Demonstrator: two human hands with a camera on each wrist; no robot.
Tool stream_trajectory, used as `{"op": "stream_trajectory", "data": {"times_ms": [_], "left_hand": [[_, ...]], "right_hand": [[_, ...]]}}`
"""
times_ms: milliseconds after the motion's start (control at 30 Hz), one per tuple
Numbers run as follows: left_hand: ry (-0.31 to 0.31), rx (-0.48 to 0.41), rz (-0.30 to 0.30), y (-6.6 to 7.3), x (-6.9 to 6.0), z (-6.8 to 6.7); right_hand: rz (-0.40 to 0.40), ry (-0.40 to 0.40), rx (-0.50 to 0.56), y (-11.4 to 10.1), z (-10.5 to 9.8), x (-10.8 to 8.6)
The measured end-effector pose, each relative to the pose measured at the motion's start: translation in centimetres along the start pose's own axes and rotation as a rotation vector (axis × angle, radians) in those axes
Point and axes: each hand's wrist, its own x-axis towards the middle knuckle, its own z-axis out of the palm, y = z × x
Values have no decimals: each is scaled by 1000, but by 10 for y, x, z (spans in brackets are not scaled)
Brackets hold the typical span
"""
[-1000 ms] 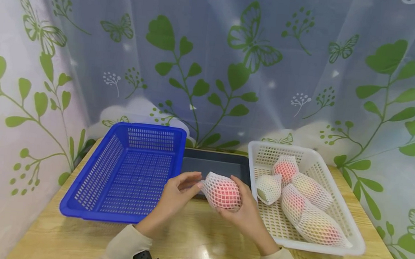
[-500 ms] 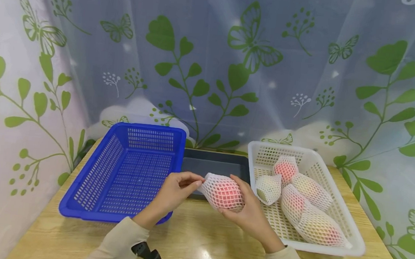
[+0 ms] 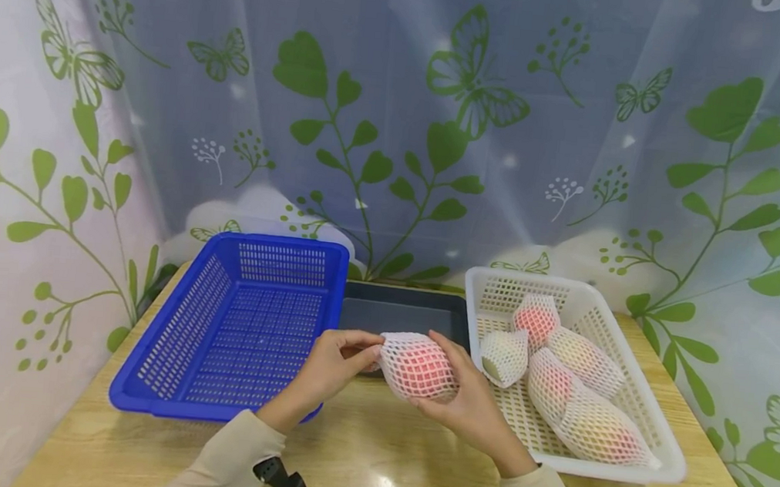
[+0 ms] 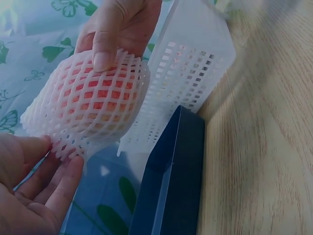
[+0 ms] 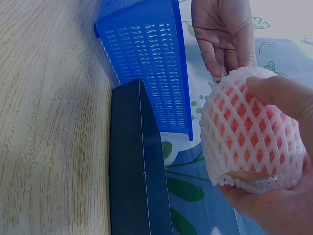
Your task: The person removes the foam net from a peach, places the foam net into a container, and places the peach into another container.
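Note:
A red and yellowish round fruit in a white foam net sits between my hands, above the near edge of the dark tray. My right hand grips it from the right, with the thumb and fingers around its netted side. With thumb and fingertips my left hand pinches the gathered left end of the foam net. The left wrist view shows this end between the fingers. In the right wrist view, a bit of the fruit's pale yellowish skin shows at the net's open end.
A blue perforated basket stands at left. At right a white basket holds several netted fruits. Between them lies the dark shallow tray. All rest on a wooden table before a patterned curtain.
My left fingertips have come to the net's left end and now pinch it; one second ago they were more spread. The right hand keeps its grip on the fruit, nearly in place.

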Motion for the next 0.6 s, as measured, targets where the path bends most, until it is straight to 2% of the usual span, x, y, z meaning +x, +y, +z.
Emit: {"op": "stream_trajectory", "data": {"times_ms": [167,400,500,600], "left_hand": [[19,44,-24,0,-1,2],[-114,-28,-21,-2,-2,5],[-163,-45,-6,-2,-1,7],[-186,-50,8,-2,-2,9]], "right_hand": [[14,-14,24,-1,0,0],[18,-10,42,0,1,0],[28,-27,100,0,2,0],[39,-45,169,1,2,0]]}}
